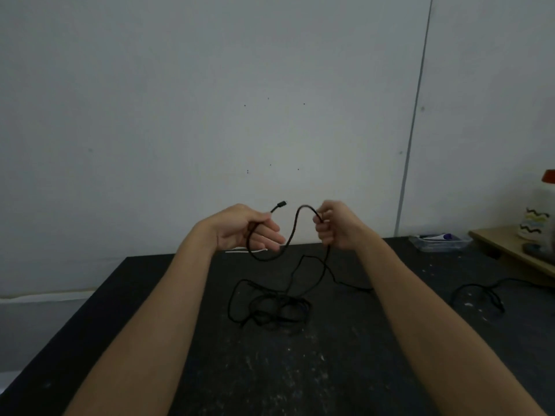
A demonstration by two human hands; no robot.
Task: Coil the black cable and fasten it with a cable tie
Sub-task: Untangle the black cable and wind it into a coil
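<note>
The black cable (289, 235) hangs in a loop between both hands, raised above the black table (150, 295). My left hand (243, 228) pinches it near its plug end, and the plug sticks up to the right of the thumb. My right hand (333, 225) is closed on the cable further along. From there the cable drops to a loose tangle on the table. A thin white cable tie (240, 251) lies on the table behind my left hand, partly hidden by it.
A second black cable (480, 294) lies at the right of the table. A clear plastic tray (440, 241) sits at the back right, beside a wooden shelf (516, 250) holding a patterned vase (536, 217). A white wall stands behind the table.
</note>
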